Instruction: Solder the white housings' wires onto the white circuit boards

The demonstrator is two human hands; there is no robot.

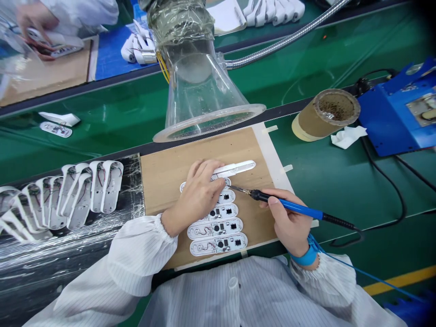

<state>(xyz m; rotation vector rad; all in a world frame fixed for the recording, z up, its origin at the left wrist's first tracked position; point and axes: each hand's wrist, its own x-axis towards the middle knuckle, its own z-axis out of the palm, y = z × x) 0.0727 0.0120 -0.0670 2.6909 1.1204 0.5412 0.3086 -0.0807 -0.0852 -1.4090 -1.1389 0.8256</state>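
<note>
My right hand [291, 225], with a blue band at the wrist, grips a soldering iron [301, 207] by its blue and black handle. The iron's tip points left and meets the edge of the white oval part with a circuit board [227, 181] under my left fingers; whether it touches is too small to tell. My left hand [202, 188] is closed over that part and a long narrow white casing piece [238, 168]. Below it, several similar oval parts with circuit boards [218, 244] lie in a column on the cardboard [262, 218]. My palm partly hides the upper ones.
A clear fume hood [204, 100] hangs just beyond the cardboard. White casings with wires [112, 186] line the left. At right stand a cardboard tube pot [316, 116], crumpled tissue [348, 137] and a blue soldering station [391, 122]. Across the bench, a co-worker's hand [36, 18] holds a white part.
</note>
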